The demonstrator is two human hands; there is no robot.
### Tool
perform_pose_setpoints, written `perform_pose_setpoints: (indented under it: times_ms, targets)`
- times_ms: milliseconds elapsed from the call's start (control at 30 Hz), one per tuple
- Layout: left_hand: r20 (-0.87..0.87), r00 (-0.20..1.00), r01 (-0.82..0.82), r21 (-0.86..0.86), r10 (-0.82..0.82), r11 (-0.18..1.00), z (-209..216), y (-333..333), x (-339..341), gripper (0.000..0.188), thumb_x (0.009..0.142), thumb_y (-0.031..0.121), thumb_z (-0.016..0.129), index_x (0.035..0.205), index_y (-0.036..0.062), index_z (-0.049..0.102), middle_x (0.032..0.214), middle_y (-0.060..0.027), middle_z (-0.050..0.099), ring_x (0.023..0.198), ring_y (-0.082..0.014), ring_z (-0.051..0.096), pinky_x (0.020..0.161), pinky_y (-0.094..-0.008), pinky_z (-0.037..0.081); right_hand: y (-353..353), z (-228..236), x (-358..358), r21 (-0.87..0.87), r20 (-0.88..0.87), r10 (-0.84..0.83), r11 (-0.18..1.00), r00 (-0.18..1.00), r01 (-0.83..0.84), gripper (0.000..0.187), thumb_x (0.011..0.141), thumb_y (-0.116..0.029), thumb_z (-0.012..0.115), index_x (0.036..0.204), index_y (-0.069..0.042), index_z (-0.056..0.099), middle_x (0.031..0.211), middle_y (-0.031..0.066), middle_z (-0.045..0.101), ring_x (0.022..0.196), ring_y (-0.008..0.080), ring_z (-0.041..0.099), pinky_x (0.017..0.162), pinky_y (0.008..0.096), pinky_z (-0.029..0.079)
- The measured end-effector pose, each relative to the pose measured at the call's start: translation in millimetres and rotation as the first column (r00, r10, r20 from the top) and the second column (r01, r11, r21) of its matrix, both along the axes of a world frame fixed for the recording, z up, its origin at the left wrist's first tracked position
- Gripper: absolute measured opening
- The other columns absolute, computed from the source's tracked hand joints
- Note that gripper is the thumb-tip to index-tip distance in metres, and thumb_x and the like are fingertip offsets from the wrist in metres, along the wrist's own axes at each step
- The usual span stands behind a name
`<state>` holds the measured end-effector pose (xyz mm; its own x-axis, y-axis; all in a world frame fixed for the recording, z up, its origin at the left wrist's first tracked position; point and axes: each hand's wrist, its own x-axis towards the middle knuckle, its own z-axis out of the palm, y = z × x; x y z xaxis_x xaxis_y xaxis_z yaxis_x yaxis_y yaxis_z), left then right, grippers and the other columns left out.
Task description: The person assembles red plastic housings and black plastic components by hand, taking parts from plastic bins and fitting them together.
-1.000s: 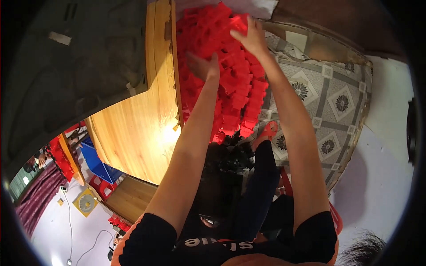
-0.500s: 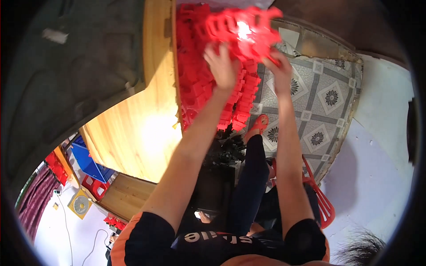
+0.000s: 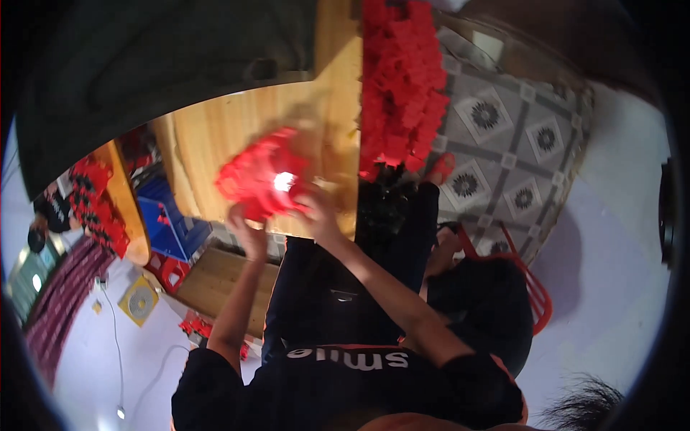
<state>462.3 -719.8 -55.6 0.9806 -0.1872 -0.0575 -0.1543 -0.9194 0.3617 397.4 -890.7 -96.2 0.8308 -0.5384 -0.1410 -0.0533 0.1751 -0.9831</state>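
Note:
A red plastic part point(image 3: 260, 171), smeared by motion and with a bright glare on it, is held over the wooden tabletop point(image 3: 205, 136). My left hand point(image 3: 248, 234) has its fingers closed on the near left edge. On the right edge, my right hand point(image 3: 318, 215) grips with thumb and fingers. Whether the part touches the wood I cannot tell. Beyond the table's right edge rises a heap of similar red plastic parts point(image 3: 402, 86).
A dark, bulky object point(image 3: 158, 72) covers the table's far left side. Black pieces point(image 3: 388, 194) lie below the red heap. A blue crate point(image 3: 169, 215) stands left of the table, a red chair point(image 3: 543, 305) at the right. Another person point(image 3: 54, 212) shows at far left.
Both hands have brought the red part leftward and nearer, from above the heap to above the tabletop. The view has turned, so the table and heap appear further right.

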Motion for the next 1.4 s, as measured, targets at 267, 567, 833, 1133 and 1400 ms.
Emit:
perform_pose_setpoints:
  times_ms: [267,567,833,1133,1400]
  targets:
    - [0.374,0.912,0.060,0.280,-0.166,0.958,7.3,-28.5,128.3,0.078,0.074,0.020,0.080,0.139,0.0044,0.038,0.133,-0.0246,0.043,0.124,-0.0422,0.041,0.100,-0.0489,0.039,-73.7,31.1,66.7,-0.247,0.090,0.060,0.968,0.994,-0.036,0.057,0.081,-0.004,0.071,0.132,0.000,0.047,0.142,0.0234,0.039,0.130,0.0366,0.044,0.102,0.0403,0.043]
    - [-0.818,0.558,-0.609,-0.518,-0.140,0.601,-142.2,-351.3,-102.9,0.082,0.085,0.027,0.072,0.146,-0.0004,0.024,0.149,-0.0239,0.028,0.136,-0.0322,0.032,0.112,-0.0430,0.028,-343.4,-245.9,15.3,-0.606,-0.389,-0.356,0.793,0.850,0.055,0.062,0.083,-0.033,0.071,0.132,-0.002,0.048,0.125,0.0229,0.055,0.115,0.0369,0.054,0.097,0.0421,0.044]
    - [-0.778,0.472,-0.877,-0.369,0.415,0.306,-323.7,-447.1,29.3,0.101,0.076,0.060,0.070,0.150,0.0095,0.023,0.151,-0.0152,0.030,0.135,-0.0310,0.035,0.108,-0.0461,0.033,-468.7,-393.2,186.7,-0.416,-0.397,-0.108,0.906,0.911,-0.074,0.089,0.069,-0.053,0.077,0.137,-0.005,0.043,0.143,0.0241,0.040,0.129,0.0388,0.043,0.104,0.0434,0.040]
    - [-0.969,0.165,-0.976,-0.187,-0.182,0.111,-336.8,-425.2,38.5,0.074,0.076,0.056,0.069,0.136,0.0193,0.045,0.141,-0.0062,0.044,0.127,-0.0303,0.043,0.102,-0.0586,0.035,-450.7,-418.6,183.8,-0.059,-0.304,0.204,0.971,0.931,-0.232,0.084,0.065,-0.044,0.083,0.129,0.001,0.053,0.124,0.0167,0.061,0.117,0.0300,0.057,0.096,0.0418,0.047]
    - [-0.866,0.500,-0.866,-0.500,0.019,-0.018,-310.3,-416.0,2.1,0.059,0.081,0.030,0.075,0.131,0.0131,0.049,0.127,-0.0022,0.055,0.112,-0.0187,0.054,0.095,-0.0408,0.045,-423.5,-285.7,123.8,0.272,-0.209,0.032,0.962,0.978,0.027,0.076,0.078,-0.027,0.076,0.140,-0.003,0.038,0.130,0.0156,0.054,0.119,0.0237,0.056,0.098,0.0365,0.047]
